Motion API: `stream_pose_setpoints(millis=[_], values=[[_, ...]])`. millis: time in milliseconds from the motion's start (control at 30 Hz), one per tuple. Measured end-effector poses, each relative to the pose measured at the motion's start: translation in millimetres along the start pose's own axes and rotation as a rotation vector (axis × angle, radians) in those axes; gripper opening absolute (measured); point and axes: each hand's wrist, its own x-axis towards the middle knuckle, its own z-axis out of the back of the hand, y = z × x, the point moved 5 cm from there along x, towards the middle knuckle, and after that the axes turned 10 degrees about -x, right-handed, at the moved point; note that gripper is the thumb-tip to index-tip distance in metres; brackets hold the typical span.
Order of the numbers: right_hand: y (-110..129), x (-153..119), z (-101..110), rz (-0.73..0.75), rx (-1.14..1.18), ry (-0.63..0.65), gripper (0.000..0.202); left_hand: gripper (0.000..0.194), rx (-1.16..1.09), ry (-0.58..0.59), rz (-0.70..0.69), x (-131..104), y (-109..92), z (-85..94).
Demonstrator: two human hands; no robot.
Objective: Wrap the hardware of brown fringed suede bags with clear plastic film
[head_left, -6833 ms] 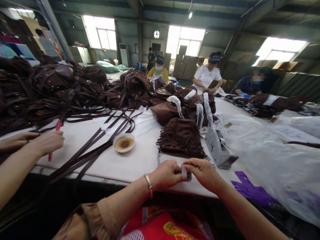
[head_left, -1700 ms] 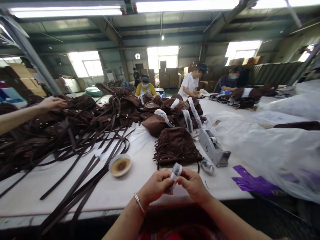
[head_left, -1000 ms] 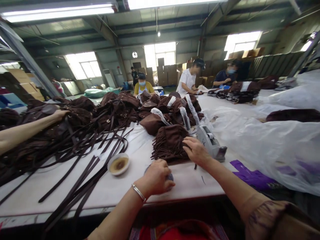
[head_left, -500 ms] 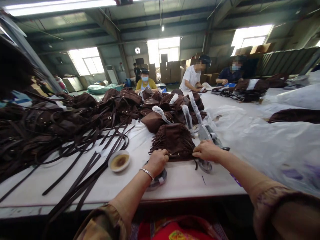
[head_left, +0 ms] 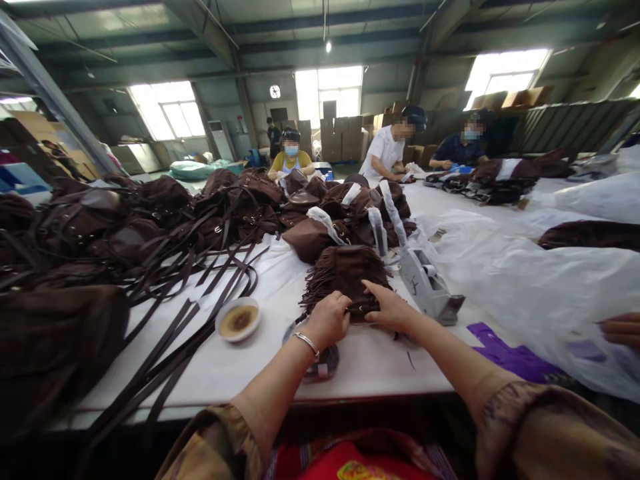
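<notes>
A dark brown fringed bag (head_left: 345, 263) lies on the white-covered table in front of me, its near edge toward me with small metal fittings. My left hand (head_left: 327, 321), with a silver bangle at the wrist, has its fingers curled and pinched at the bag's near left edge. Over the near right part of the bag lies my right hand (head_left: 393, 310), thumb and forefinger apart. Partly under my left wrist is a clear round roll (head_left: 323, 370), perhaps tape. A grey tape dispenser (head_left: 427, 287) stands right of the bag.
Left of my hands sits a white dish (head_left: 239, 320) of brownish liquid, beside long dark straps (head_left: 175, 333). Brown bags (head_left: 240, 207) are heaped behind. Clear plastic (head_left: 550, 280) and a purple piece (head_left: 515, 353) lie right. Another person's hand (head_left: 623, 328) shows at the right edge.
My right hand has moved left from the bag's right corner onto its front, and its fingers have opened. My left hand has shifted slightly right. A brown bag now shows at lower left.
</notes>
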Motion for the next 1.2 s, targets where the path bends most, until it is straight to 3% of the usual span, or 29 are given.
stream_pose_setpoints(millis=[100,167,233,400,533,633,733,800,900,967,1000,1100,1200], values=[[-4.0,-10.3,-4.1,-0.137,-0.179,-0.080,0.064,0.025,-0.017,0.010,0.027,2.3,2.8,-2.7],[-1.4,-16.2,-4.1,-0.187,-0.273,-0.053,0.037,0.032,0.006,0.020,0.036,7.7,0.6,-6.5],[3.4,-20.2,-2.3,-0.175,-0.328,-0.011,0.024,0.037,0.014,0.035,0.035,16.7,-3.7,-12.4],[-1.0,-32.2,22.1,-0.149,-0.467,-0.027,0.022,0.019,-0.096,0.099,0.005,34.1,-5.9,-27.7],[-10.4,-45.7,51.7,-0.214,-0.515,-0.147,0.023,0.021,-0.234,0.024,0.010,25.2,5.8,-26.4],[-4.6,-53.6,42.2,-0.390,-0.104,-0.107,0.031,0.028,-0.260,-0.029,0.013,13.5,6.4,-23.5],[18.5,-61.6,-10.0,-0.648,0.673,0.160,0.039,0.025,-0.189,-0.046,0.050,3.4,-3.1,-20.7],[37.4,-65.0,-39.8,-0.738,1.037,0.213,0.030,0.021,-0.136,-0.035,0.081,-4.3,-11.1,-17.7],[46.2,-68.8,-61.9,-0.783,1.165,0.130,0.016,0.020,-0.132,-0.022,0.107,-17.9,-19.2,-11.4],[44.7,-71.5,-66.0,-0.769,1.102,0.088,0.017,0.019,-0.247,-0.075,0.218,-25.7,-16.1,-6.8],[43.7,-72.3,-65.7,-0.745,1.046,0.067,0.018,0.017,-0.375,-0.099,0.337,-28.9,-11.1,-7.3],[44.1,-73.2,-57.3,-0.621,0.769,-0.034,0.023,0.021,-0.849,-0.079,0.764,-35.2,0.6,-25.8],[52.4,-75.5,-44.4,-0.433,0.409,-0.116,0.027,0.032,-1.066,-0.034,0.936,-30.0,-2.7,-43.1]])
